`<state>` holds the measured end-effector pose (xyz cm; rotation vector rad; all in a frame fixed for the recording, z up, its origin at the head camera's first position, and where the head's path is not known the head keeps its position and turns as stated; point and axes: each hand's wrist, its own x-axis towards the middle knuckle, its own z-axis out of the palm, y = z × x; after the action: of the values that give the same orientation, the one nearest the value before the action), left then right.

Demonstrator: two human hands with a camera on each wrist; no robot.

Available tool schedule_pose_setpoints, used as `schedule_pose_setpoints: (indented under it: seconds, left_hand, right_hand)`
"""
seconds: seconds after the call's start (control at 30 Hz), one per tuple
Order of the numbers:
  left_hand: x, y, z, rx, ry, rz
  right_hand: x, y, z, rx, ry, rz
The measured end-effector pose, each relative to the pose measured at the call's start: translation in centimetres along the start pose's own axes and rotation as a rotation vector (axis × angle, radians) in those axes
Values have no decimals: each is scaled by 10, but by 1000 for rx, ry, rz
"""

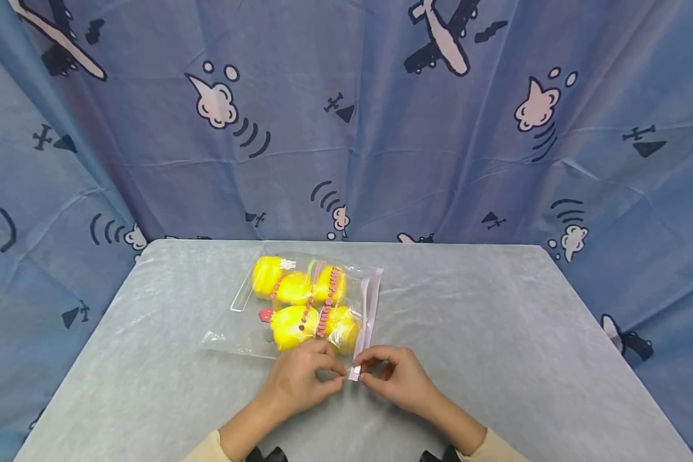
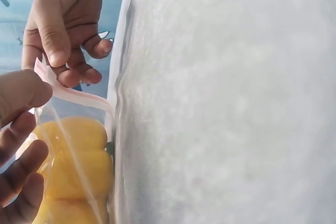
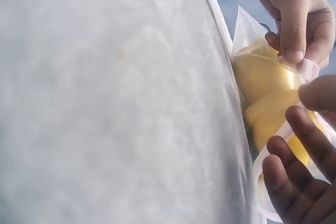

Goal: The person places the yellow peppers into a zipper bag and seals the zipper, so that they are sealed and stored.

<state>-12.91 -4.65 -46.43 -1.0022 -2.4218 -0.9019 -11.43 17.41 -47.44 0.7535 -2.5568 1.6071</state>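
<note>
A clear zip bag (image 1: pixel 239 327) with pink print lies flat on the table. Inside it are several glossy, lobed yellow things (image 1: pixel 291 327), whose exact kind the film blurs. A pale lilac zip strip (image 1: pixel 371 308) runs along the bag's right side, opening as a loop in the right wrist view. At the strip's near end, my left hand (image 1: pixel 306 378) pinches the bag's corner between thumb and forefinger. Close beside it, my right hand (image 1: pixel 401 378) pinches the strip's end, its other fingers (image 3: pixel 283 153) spread loosely. The fingertips partly hide the corner.
A grey cloth-covered table (image 1: pixel 496 321) spreads around the bag on all sides. Behind it and at both sides hangs a blue curtain (image 1: pixel 381 128) printed with planes and clouds.
</note>
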Motion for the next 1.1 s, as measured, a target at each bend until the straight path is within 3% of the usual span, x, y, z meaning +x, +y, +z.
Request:
schedule_pose_setpoints:
  seconds: [0.47, 0.8, 1.1]
  left_hand:
    - [3, -2, -5, -177, -63, -73]
    - [2, -4, -4, -169, -56, -54]
    - [3, -2, -3, -159, -43, -42]
  right_hand:
    - [7, 3, 4, -37, 48, -123]
    - [14, 6, -5, -169, 12, -286]
    - [18, 8, -8, -171, -72, -295]
